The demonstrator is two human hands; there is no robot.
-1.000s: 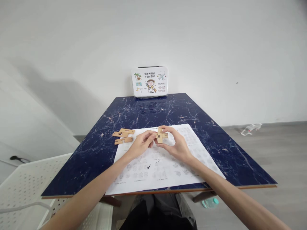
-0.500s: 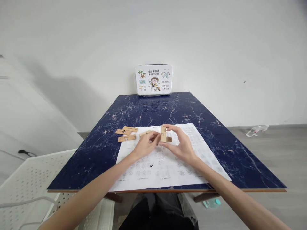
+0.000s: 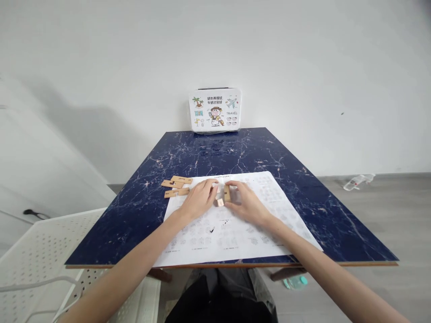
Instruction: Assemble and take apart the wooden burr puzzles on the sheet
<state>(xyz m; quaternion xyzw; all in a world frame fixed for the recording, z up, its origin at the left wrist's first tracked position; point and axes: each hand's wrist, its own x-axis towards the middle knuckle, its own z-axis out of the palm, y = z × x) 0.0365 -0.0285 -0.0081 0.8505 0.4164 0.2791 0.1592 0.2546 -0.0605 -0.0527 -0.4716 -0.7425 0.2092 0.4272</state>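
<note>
Both my hands rest low on a white printed sheet (image 3: 235, 233) that lies on a dark blue marbled table (image 3: 215, 152). Between them sits a small wooden puzzle assembly (image 3: 223, 196) of crossed pieces. My left hand (image 3: 199, 200) has its fingers curled against the assembly's left side. My right hand (image 3: 245, 202) grips its right side with thumb and fingers. Several loose flat wooden pieces (image 3: 176, 186) lie on the table just left of the sheet, beyond my left hand.
A white illustrated box (image 3: 215, 110) stands at the table's far edge against the wall. A white perforated chair (image 3: 40, 260) is at the lower left. A plastic bottle (image 3: 357, 181) lies on the floor at right, a teal object (image 3: 295, 281) under the table.
The wooden assembly was held up above the sheet; both hands have lowered it onto the paper. The camera view shifted slightly.
</note>
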